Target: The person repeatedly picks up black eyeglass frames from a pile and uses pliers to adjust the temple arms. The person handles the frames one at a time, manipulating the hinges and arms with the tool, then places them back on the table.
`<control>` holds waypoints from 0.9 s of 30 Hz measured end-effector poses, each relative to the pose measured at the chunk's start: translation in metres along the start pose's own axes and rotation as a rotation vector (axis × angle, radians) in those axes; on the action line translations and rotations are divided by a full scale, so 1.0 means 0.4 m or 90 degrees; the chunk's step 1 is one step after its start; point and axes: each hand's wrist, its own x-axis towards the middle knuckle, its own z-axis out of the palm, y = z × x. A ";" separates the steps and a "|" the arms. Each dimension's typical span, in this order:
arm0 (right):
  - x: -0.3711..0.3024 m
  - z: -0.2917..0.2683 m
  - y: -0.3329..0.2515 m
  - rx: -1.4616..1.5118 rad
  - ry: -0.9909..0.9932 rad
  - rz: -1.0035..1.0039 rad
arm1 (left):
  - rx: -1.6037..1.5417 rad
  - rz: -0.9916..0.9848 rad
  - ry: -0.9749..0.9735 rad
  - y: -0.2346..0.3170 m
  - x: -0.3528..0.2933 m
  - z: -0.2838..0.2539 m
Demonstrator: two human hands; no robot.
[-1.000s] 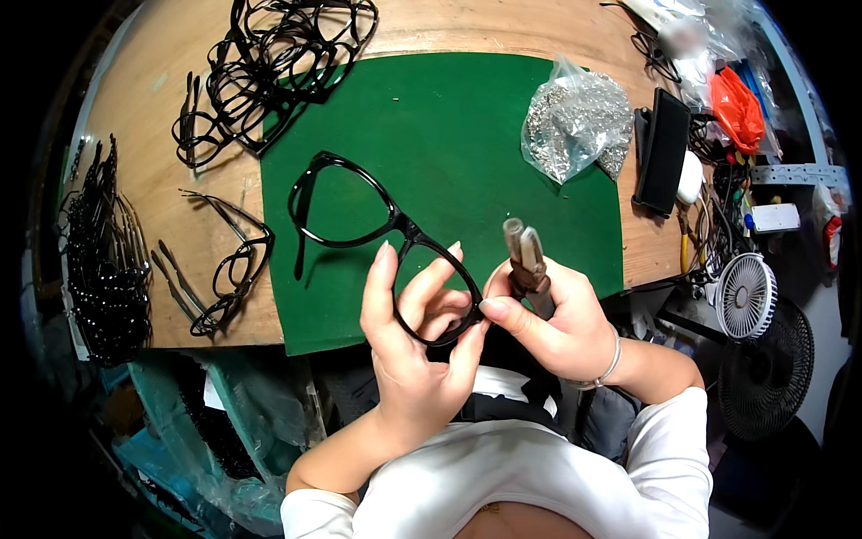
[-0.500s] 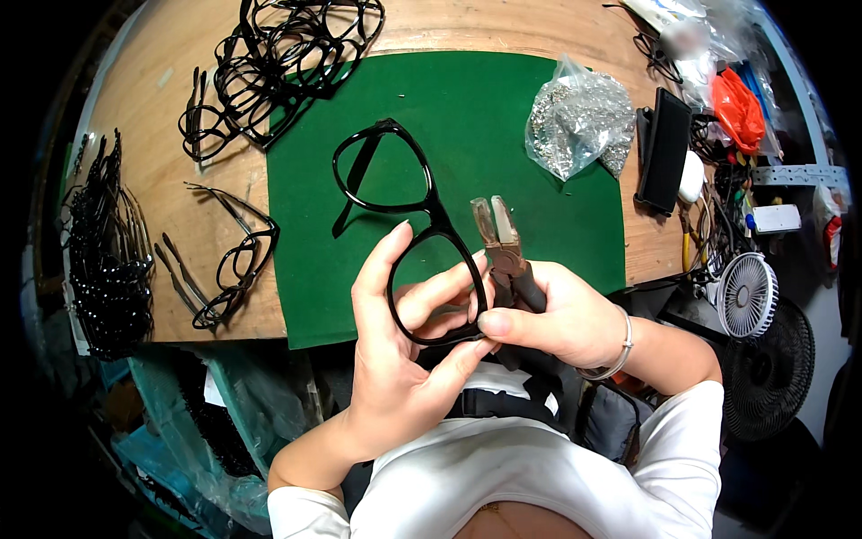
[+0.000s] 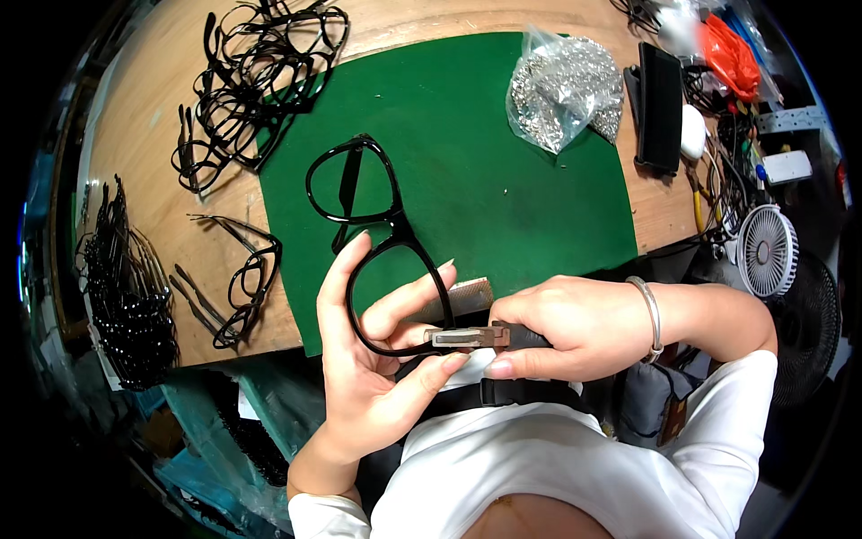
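Note:
A black glasses frame (image 3: 395,218) is in my left hand (image 3: 364,395), which grips its nearer rim between thumb and fingers. One temple (image 3: 350,187) hangs folded behind the far rim. My right hand (image 3: 584,328) is closed around the dark handles of a pair of pliers (image 3: 489,337). The pliers' metal jaws lie sideways at the near right corner of the frame, just above my left thumb tip. Whether they pinch anything there, I cannot tell. Beyond the pliers, partly behind the rim, shows a grey textured metal piece (image 3: 471,296).
A green mat (image 3: 467,198) covers the table's middle. A bag of small metal parts (image 3: 561,90) sits at its far right, beside a black phone-like object (image 3: 658,108). Black frames (image 3: 260,90) pile up far left, above a single pair (image 3: 238,287) and bundled black temples (image 3: 130,296). A white fan (image 3: 768,250) stands right.
The pliers have turned from pointing away to lying sideways, and their jaws have come to the frame's near corner. The frame has shifted slightly left in the picture. The grey textured piece has come into sight.

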 end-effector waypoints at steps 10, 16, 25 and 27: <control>0.005 -0.008 0.035 -0.046 0.011 0.020 | -0.007 -0.087 0.060 0.002 0.017 0.025; 0.005 -0.039 0.101 -0.010 0.061 0.094 | 0.032 -0.097 0.072 -0.011 0.031 0.015; 0.047 -0.082 0.200 -0.304 0.451 0.080 | -0.021 -0.006 0.088 -0.067 -0.030 -0.006; 0.080 -0.099 0.212 -0.336 0.462 0.099 | -0.004 -0.029 0.123 -0.073 -0.015 0.015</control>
